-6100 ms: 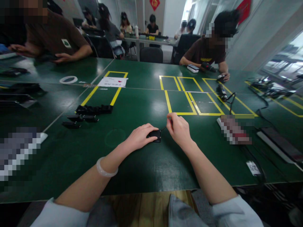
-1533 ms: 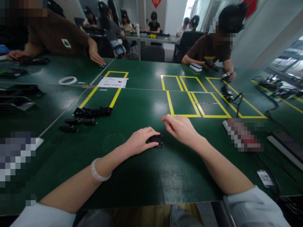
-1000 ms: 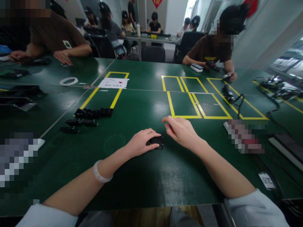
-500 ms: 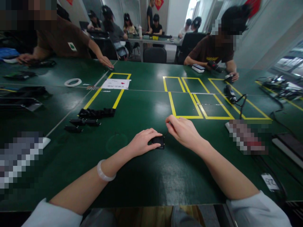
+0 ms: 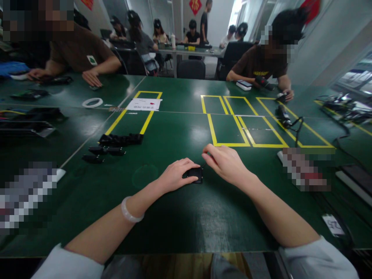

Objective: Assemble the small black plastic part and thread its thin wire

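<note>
Head view: left hand [image 5: 176, 177] lies palm-down on the counter [image 5: 186, 217], fingers curled loosely over a small black device [image 5: 195, 174], pinning it flat. Only the device's right end shows past the fingertips. White bangle [image 5: 131, 209] on that wrist.

Right hand [image 5: 226, 162] sits just right of the device, fingertips pinched together at its upper right corner. A thin dark lead [image 5: 204, 164] runs from the device into the pinch, too small to tell what it is. So this hand is nearly closed, on something fine.

Device is on the counter directly between the two hands, under the left and touching or near-touching the right's fingertips.

Left of the left hand, well apart: a cluster of black parts [image 5: 121, 139], with three more loose black pieces [image 5: 104, 152] just in front of it. Beyond those, a white tape ring [image 5: 92, 102] and a white sheet [image 5: 144, 104] inside a yellow tape outline.

Ahead of the right hand: yellow tape boxes [image 5: 229, 130] on the counter. Further right, a black tool with cable [image 5: 283, 116]. A small white label [image 5: 333, 225] near the right forearm.

Across the counter, one person [image 5: 261, 64] at the far right with both hands on a small object, another person [image 5: 78, 50] at the far left with hands on the counter. More people seated at a back table.
</note>
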Demonstrator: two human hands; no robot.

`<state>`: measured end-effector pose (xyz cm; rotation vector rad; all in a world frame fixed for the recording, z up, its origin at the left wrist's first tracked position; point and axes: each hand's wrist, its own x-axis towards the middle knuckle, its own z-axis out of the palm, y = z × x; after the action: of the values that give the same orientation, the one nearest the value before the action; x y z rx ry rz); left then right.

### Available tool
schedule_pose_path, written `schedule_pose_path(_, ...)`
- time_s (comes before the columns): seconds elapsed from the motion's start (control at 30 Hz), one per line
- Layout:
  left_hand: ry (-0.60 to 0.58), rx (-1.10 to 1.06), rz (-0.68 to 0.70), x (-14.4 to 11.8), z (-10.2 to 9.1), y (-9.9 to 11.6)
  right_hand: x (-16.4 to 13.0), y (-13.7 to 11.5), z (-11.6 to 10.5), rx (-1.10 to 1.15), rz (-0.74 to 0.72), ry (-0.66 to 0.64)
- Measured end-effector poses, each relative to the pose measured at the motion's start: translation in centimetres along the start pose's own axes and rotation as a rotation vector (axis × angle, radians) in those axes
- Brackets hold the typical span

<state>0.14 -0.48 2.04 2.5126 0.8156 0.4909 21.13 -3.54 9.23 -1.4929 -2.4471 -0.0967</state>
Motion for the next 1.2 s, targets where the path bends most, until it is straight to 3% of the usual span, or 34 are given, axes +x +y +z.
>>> schedule_pose_path(0.53,-0.008,-0.016,-0.009,0.00,-0.21,0.12,0.14,-0.06,0.24,-0.098,0.054,0.011)
schedule_pose_path(1.2,-0.004,-0.022,-0.008,-0.08,-0.10,0.06,0.14,-0.48,0.19,-0.028,0.064,-0.008)
